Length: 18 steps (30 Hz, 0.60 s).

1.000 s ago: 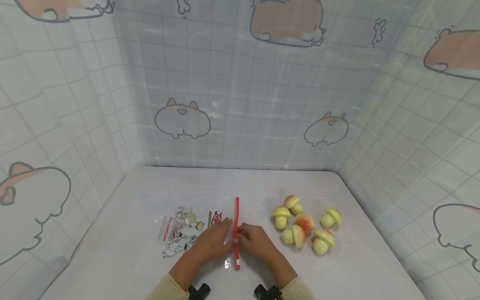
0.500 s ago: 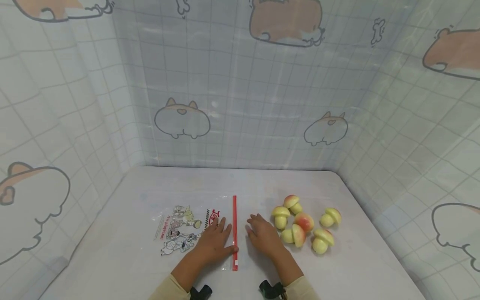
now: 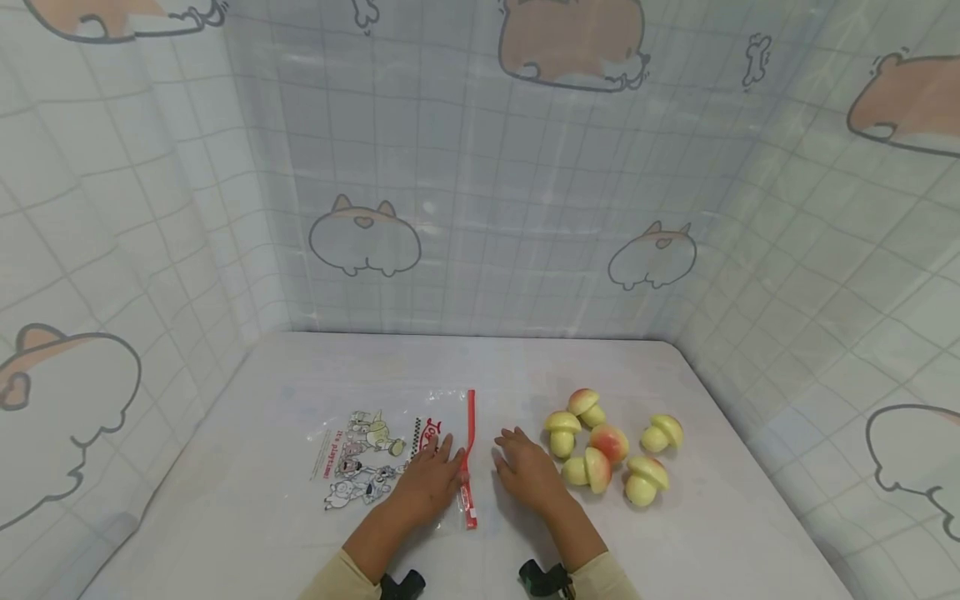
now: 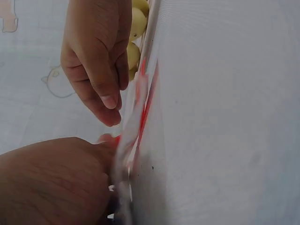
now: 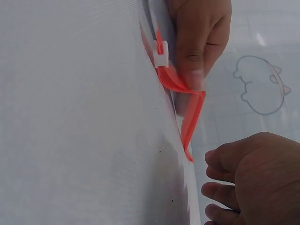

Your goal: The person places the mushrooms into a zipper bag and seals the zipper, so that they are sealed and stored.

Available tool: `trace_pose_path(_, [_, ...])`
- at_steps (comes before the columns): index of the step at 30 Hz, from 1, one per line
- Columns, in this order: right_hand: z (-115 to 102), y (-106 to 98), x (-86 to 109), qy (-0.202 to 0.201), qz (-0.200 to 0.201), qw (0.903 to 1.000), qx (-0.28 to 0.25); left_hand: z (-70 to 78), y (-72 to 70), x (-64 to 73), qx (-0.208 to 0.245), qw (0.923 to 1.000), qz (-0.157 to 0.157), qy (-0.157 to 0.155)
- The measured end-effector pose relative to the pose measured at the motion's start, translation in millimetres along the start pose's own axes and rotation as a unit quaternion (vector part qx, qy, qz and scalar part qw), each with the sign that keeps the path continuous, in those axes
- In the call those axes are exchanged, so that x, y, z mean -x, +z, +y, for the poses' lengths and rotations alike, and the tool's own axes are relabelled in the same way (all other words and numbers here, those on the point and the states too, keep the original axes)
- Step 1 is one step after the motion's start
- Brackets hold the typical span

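Note:
A clear zip bag with printed cartoon animals lies flat on the white table, its red zip strip towards the right. My left hand rests over the bag and pinches the strip between thumb and fingers. In the right wrist view the red strip is bent up at the thumb, and a white slider sits on it. My right hand holds nothing, its fingers loosely bent just right of the strip. Several yellow toy mushrooms with reddish patches lie right of that hand.
The white table is enclosed by a back wall and side walls of gridded sheeting with dog drawings. One mushroom lies at the far right of the group, close to another.
The right hand let go of the strip and moved right. The left thumb shifted in on the strip, which is now bent and lifted near it. The mushrooms stay where they were.

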State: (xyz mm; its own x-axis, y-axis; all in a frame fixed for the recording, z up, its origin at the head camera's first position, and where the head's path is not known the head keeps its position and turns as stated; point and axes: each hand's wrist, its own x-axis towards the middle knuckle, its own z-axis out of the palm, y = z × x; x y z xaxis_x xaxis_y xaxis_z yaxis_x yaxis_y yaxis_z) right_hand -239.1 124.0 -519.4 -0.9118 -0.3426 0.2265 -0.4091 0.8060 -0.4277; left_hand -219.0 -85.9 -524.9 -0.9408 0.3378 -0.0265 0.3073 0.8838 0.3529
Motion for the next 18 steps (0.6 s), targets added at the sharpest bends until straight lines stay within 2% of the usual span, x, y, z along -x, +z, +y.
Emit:
trace_pose_path(8, [1.8, 0.9, 0.9, -0.016, 0.011, 0.9998, 0.010, -0.1, -4.9, 1.1, 0.041, 0.9991, 0.009, 0.008])
trace_pose_path(14, [1.8, 0.4, 0.5, -0.022, 0.002, 0.9998, 0.000, 1.2, -6.5, 1.3, 0.077, 0.9969, 0.015, -0.007])
trace_pose_path(18, [0.6, -0.3, -1.1, -0.026, -0.012, 0.9993, -0.026, 3.5, -8.6, 0.8, 0.105, 0.9940, 0.027, -0.016])
